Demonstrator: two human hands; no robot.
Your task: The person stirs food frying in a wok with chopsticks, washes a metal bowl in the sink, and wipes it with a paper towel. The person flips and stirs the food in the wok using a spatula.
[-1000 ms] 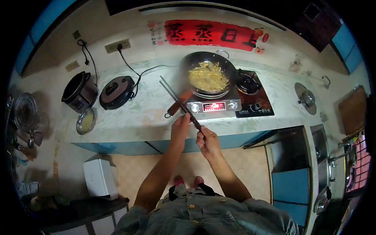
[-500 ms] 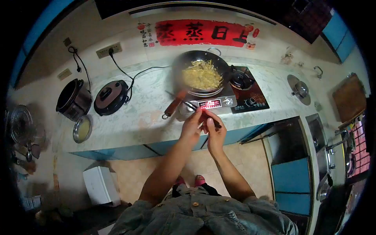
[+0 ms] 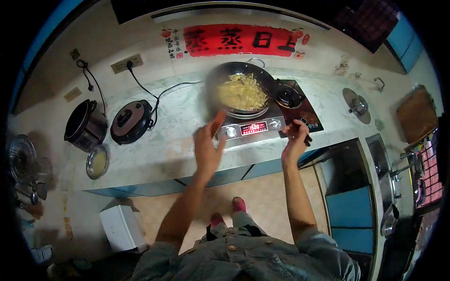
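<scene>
A dark wok [image 3: 216, 75] with a wooden handle [image 3: 218, 121] sits on the lit induction cooker [image 3: 241, 131]. Shredded yellowish food [image 3: 243, 91] lies inside the wok, and steam blurs its left side. My left hand [image 3: 206, 149] is at the handle, fingers wrapped about its lower end, which is hidden. To the right, over the counter's front edge, my right hand [image 3: 295, 143] is closed around dark chopsticks [image 3: 308, 139]; only a short part of them shows beside the palm.
A black gas burner [image 3: 288, 96] stands right of the wok. On the left of the counter are an open cooker pot [image 3: 86, 125], its lid [image 3: 131, 121] and a metal bowl [image 3: 97, 162]. A pot lid [image 3: 359, 106] lies at the right, near the sink [image 3: 377, 152].
My hands, together on the chopsticks before, have moved apart. The left went to the wok handle; the right moved right with the chopsticks. The wok stays on the cooker.
</scene>
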